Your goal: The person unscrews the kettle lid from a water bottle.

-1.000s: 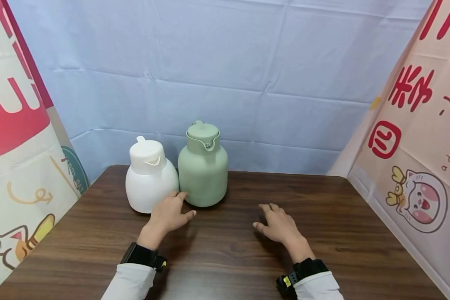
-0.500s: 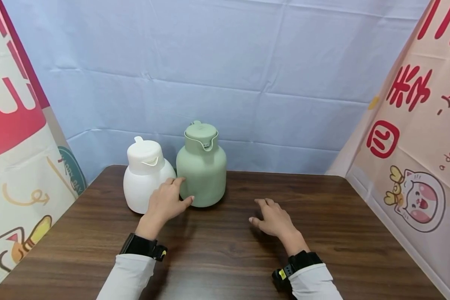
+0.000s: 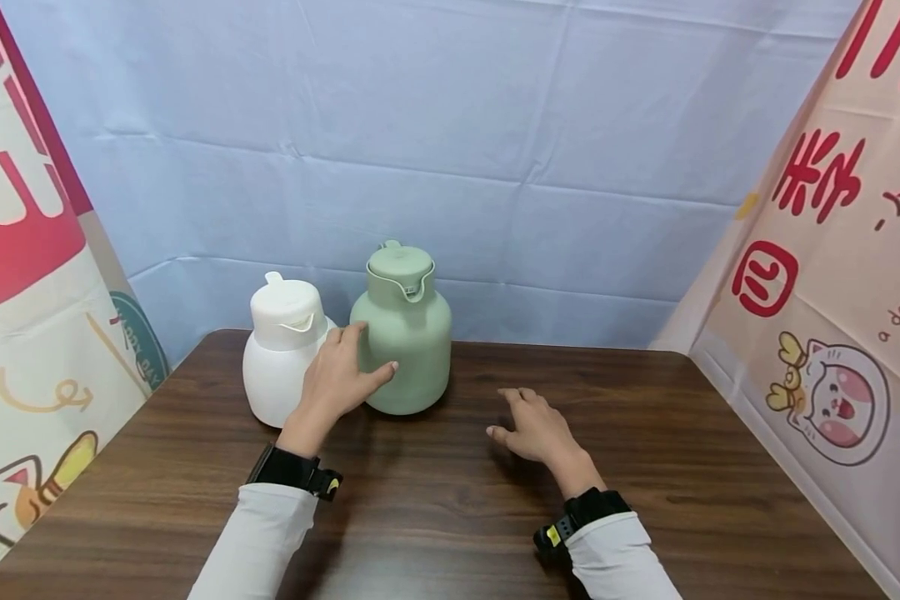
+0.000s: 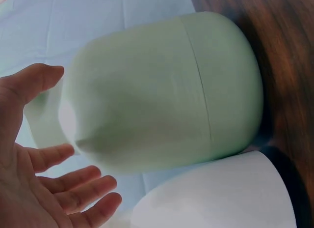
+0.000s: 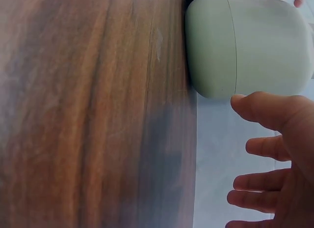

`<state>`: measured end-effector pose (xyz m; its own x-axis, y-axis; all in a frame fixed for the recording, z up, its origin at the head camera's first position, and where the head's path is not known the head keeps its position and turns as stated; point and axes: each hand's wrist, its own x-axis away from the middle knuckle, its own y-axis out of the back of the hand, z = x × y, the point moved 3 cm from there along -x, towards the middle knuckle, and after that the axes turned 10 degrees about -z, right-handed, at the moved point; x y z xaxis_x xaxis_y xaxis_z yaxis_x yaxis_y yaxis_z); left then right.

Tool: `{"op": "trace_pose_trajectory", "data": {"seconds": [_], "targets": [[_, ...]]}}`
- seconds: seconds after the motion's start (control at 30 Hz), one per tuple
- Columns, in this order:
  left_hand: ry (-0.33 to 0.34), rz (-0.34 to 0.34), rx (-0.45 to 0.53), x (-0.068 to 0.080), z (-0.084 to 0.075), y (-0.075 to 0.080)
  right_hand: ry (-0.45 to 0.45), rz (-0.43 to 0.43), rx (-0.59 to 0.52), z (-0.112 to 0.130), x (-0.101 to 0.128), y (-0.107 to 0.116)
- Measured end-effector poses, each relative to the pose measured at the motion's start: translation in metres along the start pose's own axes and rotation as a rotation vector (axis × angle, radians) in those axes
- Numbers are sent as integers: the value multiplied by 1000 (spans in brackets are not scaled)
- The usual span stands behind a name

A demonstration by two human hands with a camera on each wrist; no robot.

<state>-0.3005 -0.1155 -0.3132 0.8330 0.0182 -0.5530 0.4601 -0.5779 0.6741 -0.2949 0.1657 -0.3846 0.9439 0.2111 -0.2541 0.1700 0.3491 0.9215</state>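
A light green thermos jug [image 3: 408,350] with a lid and a pouring spout stands upright on the wooden table. Close at its left is a shorter white thermos jug [image 3: 273,375], also upright. My left hand [image 3: 337,371] is raised in front of both jugs, thumb spread from the fingers, overlapping the green one's left side in the head view. In the left wrist view the open fingers [image 4: 81,188] face the green jug's body, holding nothing. My right hand [image 3: 536,425] hovers above the table to the green jug's right, fingers extended and apart from it.
The dark wooden table [image 3: 435,517] runs back to a pale blue cloth backdrop [image 3: 495,150]. Printed cloths hang on both sides, the right one [image 3: 832,350] along the table's edge. Each wrist wears a black camera strap.
My left hand has risen from low beside the green jug to the height of its body, fingers more spread. The right hand has drifted slightly left and forward. Both jugs stay put.
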Motion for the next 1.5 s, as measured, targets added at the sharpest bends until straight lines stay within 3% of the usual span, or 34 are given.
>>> {"op": "trace_pose_trajectory", "data": {"seconds": [0.5, 0.83, 1.2, 1.5], "targets": [[115, -54, 91, -29, -5, -8, -4, 31, 12, 6, -19, -9], [229, -77, 143, -42, -8, -16, 8, 54, 13, 13, -28, -18], [198, -48, 198, -61, 4, -26, 2, 72, 6, 16, -29, -21], [189, -39, 206, -65, 11, -33, -7, 72, 12, 17, -27, -19]]}}
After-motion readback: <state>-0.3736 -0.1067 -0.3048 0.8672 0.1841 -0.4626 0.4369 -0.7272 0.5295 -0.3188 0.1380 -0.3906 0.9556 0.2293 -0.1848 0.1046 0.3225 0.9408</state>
